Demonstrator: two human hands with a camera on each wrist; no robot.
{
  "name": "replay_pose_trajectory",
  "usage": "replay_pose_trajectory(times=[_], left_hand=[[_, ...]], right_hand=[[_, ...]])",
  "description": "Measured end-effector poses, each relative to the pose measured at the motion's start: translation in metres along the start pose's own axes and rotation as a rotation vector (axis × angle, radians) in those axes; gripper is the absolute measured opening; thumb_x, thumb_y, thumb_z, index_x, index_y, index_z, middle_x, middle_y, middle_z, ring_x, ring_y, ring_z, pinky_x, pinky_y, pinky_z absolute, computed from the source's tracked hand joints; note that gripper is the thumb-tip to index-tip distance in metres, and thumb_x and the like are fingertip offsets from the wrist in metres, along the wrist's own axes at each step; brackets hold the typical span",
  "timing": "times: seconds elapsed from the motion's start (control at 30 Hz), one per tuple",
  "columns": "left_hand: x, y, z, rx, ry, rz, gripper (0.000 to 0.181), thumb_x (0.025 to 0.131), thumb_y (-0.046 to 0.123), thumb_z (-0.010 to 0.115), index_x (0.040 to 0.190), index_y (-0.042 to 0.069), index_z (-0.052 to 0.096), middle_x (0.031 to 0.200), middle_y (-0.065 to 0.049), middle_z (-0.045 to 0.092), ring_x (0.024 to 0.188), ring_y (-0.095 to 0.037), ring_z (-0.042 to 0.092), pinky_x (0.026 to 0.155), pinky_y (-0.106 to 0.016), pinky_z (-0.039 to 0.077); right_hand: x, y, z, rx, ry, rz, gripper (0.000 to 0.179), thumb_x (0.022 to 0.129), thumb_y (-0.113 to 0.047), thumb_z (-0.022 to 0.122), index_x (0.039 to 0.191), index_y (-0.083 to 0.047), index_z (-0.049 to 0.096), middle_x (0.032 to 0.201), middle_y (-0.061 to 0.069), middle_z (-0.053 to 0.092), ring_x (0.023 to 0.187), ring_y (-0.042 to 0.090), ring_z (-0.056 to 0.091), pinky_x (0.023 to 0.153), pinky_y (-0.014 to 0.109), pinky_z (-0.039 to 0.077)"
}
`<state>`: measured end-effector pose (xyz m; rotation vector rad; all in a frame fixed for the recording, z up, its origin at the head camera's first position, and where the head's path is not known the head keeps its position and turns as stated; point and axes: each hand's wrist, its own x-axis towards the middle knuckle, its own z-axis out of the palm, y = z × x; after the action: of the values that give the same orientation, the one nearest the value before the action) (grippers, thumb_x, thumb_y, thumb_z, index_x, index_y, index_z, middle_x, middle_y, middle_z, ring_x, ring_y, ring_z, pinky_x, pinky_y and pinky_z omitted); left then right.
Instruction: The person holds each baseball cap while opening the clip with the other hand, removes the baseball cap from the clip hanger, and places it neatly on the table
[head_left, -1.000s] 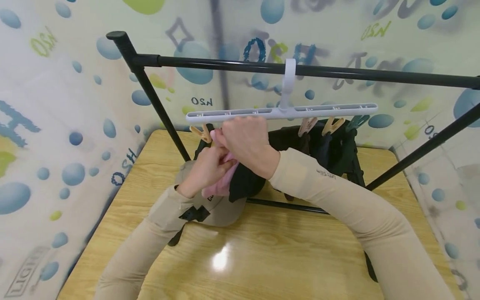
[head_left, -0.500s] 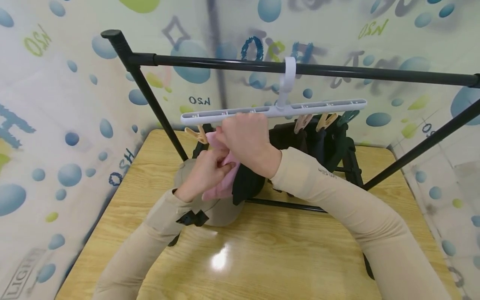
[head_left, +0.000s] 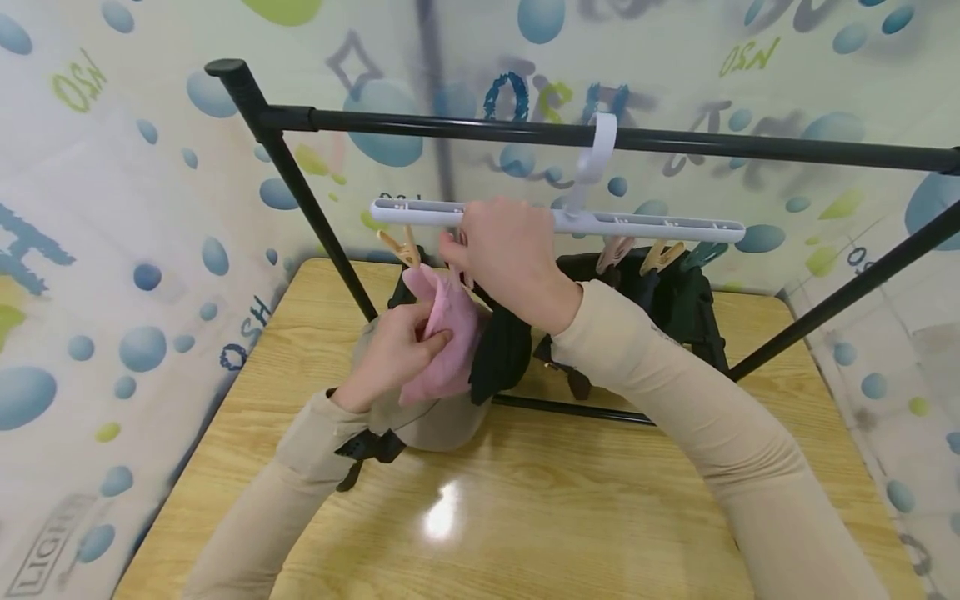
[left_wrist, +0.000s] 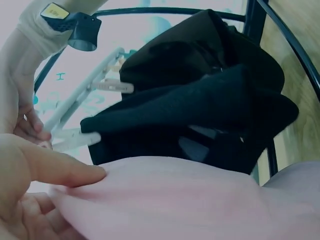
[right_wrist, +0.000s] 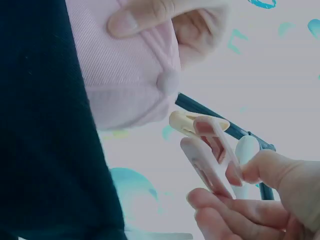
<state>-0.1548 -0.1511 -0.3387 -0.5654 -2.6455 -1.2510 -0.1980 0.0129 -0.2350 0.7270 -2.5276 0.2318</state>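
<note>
A pink cap [head_left: 452,346] with a button on its crown is pinched between the thumb and fingers of my left hand [head_left: 393,354], below the left end of a white clip hanger [head_left: 652,226]. Close by, my right hand [head_left: 517,258] pinches a pink clothespin [right_wrist: 207,162] by its ends. In the right wrist view, that clothespin stands apart from the cap, with a yellow clothespin [right_wrist: 185,120] behind it. Dark caps [left_wrist: 165,120] hang from clips beside the pink cap.
The hanger hooks over a black rail [head_left: 450,129]. Pink, yellow and green clips [head_left: 701,254] hold dark items at its right. A beige cap [head_left: 442,425] is behind my left hand, above the wooden table [head_left: 525,517].
My right hand has moved up and right, away from my left hand. My left hand has shifted slightly down and left, uncovering more of the pink cap. The hanger has swung and tilted.
</note>
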Motion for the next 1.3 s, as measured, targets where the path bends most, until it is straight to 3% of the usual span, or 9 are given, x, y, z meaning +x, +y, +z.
replay_pose_trajectory(times=[0.27, 0.47, 0.63, 0.9, 1.07, 1.17, 1.3], left_hand=[[-0.009, -0.01, -0.004, -0.133, 0.065, -0.051, 0.016, 0.084, -0.007, 0.066, 0.075, 0.001, 0.055, 0.061, -0.001, 0.047, 0.057, -0.015, 0.042, 0.053, -0.024, 0.035], [-0.009, -0.009, -0.006, -0.275, 0.004, -0.032, 0.011, 0.085, -0.011, 0.063, 0.08, -0.002, 0.059, 0.066, -0.005, 0.05, 0.06, -0.015, 0.045, 0.055, -0.024, 0.038], [-0.008, -0.011, -0.004, -0.361, -0.066, -0.075, 0.008, 0.088, -0.007, 0.063, 0.082, -0.003, 0.059, 0.068, -0.006, 0.051, 0.062, -0.016, 0.047, 0.057, -0.025, 0.039], [-0.009, -0.019, 0.005, -0.396, -0.142, -0.052, 0.007, 0.089, -0.005, 0.063, 0.083, -0.003, 0.06, 0.069, -0.005, 0.05, 0.061, -0.013, 0.045, 0.055, -0.024, 0.037], [-0.016, -0.037, 0.006, -0.435, -0.163, -0.171, 0.006, 0.09, -0.001, 0.063, 0.086, -0.003, 0.059, 0.069, -0.004, 0.05, 0.064, -0.012, 0.045, 0.058, -0.024, 0.038], [-0.023, -0.054, 0.006, -0.481, -0.15, -0.259, 0.007, 0.09, -0.001, 0.062, 0.094, -0.006, 0.061, 0.078, -0.006, 0.057, 0.072, -0.013, 0.051, 0.065, -0.025, 0.044], [-0.031, -0.072, 0.006, -0.498, -0.132, -0.342, 0.02, 0.091, 0.0, 0.061, 0.108, -0.01, 0.058, 0.095, -0.013, 0.059, 0.084, -0.017, 0.054, 0.075, -0.027, 0.047]], right_hand=[[0.004, 0.01, -0.005, -0.056, -0.007, 0.014, 0.049, 0.093, -0.04, 0.055, 0.052, -0.013, 0.058, 0.042, 0.0, 0.04, 0.038, 0.015, 0.027, 0.039, 0.027, 0.015], [0.006, 0.02, -0.004, -0.079, 0.004, 0.052, 0.053, 0.091, -0.045, 0.053, 0.048, -0.014, 0.054, 0.042, -0.001, 0.039, 0.039, 0.016, 0.031, 0.039, 0.028, 0.018], [0.007, 0.026, -0.005, -0.049, -0.017, 0.113, 0.053, 0.091, -0.044, 0.051, 0.047, -0.017, 0.059, 0.042, 0.0, 0.045, 0.04, 0.02, 0.037, 0.038, 0.029, 0.022], [0.005, 0.027, -0.007, -0.044, -0.017, 0.116, 0.054, 0.093, -0.045, 0.051, 0.048, -0.016, 0.062, 0.043, 0.001, 0.047, 0.04, 0.021, 0.04, 0.038, 0.029, 0.023], [0.004, 0.027, -0.006, -0.052, -0.005, 0.103, 0.054, 0.093, -0.044, 0.05, 0.047, -0.018, 0.06, 0.042, 0.001, 0.046, 0.038, 0.021, 0.039, 0.037, 0.03, 0.023], [0.003, 0.027, -0.006, -0.058, 0.005, 0.095, 0.052, 0.093, -0.043, 0.05, 0.048, -0.018, 0.06, 0.042, 0.0, 0.046, 0.038, 0.02, 0.039, 0.037, 0.03, 0.023], [0.003, 0.026, -0.007, -0.059, 0.01, 0.09, 0.052, 0.093, -0.043, 0.05, 0.048, -0.019, 0.061, 0.042, 0.0, 0.046, 0.039, 0.02, 0.039, 0.037, 0.03, 0.024]])
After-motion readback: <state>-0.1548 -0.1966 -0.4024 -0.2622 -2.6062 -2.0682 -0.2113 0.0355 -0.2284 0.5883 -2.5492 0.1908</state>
